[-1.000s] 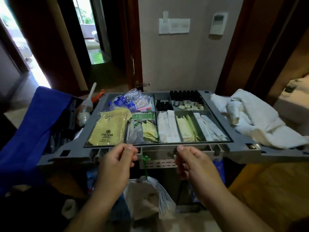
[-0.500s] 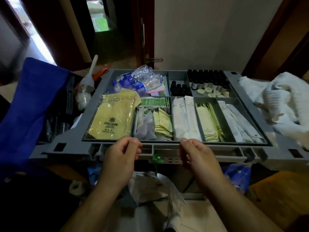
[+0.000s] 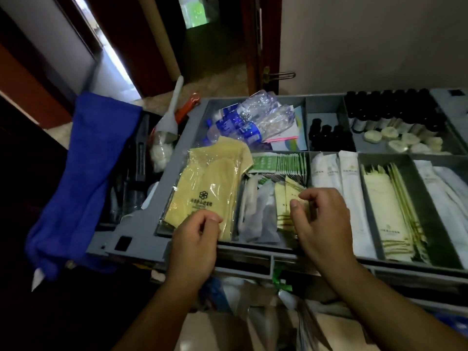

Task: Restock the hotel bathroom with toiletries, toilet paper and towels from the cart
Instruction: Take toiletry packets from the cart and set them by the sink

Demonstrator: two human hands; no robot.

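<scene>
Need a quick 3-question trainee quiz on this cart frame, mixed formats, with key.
1. True or false: the left hand is at the near edge of the yellow packet.
2. The right hand is over which items? A) sachets B) dark bottles C) soaps
3. Fill in: the cloth hanging left of the tray is ___ in colour.
Key: 1 true; 2 A; 3 blue.
</scene>
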